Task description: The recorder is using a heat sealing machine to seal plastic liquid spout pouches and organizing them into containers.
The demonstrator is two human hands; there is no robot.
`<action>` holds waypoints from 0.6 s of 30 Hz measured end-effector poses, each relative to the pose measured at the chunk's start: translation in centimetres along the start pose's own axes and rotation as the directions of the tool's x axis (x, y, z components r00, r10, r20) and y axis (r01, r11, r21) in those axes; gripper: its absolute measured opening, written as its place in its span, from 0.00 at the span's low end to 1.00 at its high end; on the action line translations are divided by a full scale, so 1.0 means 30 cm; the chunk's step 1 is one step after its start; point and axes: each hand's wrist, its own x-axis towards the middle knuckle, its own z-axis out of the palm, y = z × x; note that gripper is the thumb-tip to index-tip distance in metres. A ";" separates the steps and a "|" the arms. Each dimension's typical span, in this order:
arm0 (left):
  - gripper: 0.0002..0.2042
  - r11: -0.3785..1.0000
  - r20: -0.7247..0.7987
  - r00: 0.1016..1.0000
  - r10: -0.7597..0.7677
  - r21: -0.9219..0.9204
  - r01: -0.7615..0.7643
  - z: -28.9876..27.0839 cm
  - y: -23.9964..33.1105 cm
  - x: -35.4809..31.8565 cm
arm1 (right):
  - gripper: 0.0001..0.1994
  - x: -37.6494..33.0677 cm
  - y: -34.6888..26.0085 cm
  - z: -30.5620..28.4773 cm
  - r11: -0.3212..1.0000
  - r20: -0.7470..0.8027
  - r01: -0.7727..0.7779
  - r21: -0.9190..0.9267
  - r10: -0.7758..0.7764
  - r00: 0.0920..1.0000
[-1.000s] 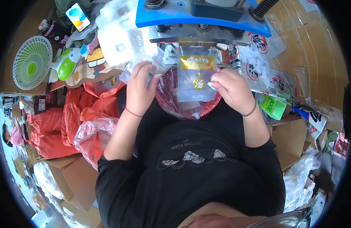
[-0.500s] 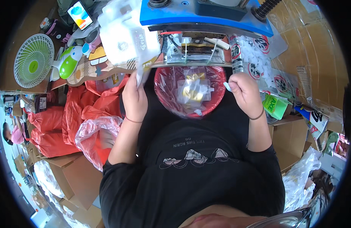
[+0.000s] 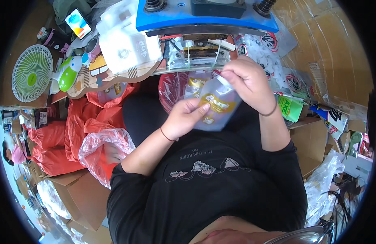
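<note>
A frosted translucent plastic pouch point(image 3: 218, 106) with a gold printed label is held out over my lap. My left hand point(image 3: 184, 118) pinches its lower left side, thumb lying on the front. At the pouch's top edge, my right hand point(image 3: 247, 81) is closed with thumb and bent fingers together. A whitish strip of the top edge shows beside that thumb; whether a separate small piece is also in the fingers I cannot tell. Behind the pouch, a red bin point(image 3: 166, 91) lined with clear plastic holds similar gold-printed pouches point(image 3: 196, 83), partly hidden.
A blue press point(image 3: 208, 24) stands over the bench. To its left lie stacked clear pouches point(image 3: 129, 51), a phone point(image 3: 78, 23) and a green-white fan point(image 3: 32, 73). Red plastic bags point(image 3: 76, 134) are at left; white scraps point(image 3: 261, 57) lie right of the press.
My left hand has brought a pouch from the bench's left edge to the middle. My right hand has moved up and left to the pouch's top. The view has shifted slightly.
</note>
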 end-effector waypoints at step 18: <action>0.19 0.951 -0.076 0.995 -0.065 -0.307 0.039 -0.176 0.039 0.213 | 0.19 -0.209 0.365 -0.076 0.798 -0.064 -0.376 -0.471 0.395 0.917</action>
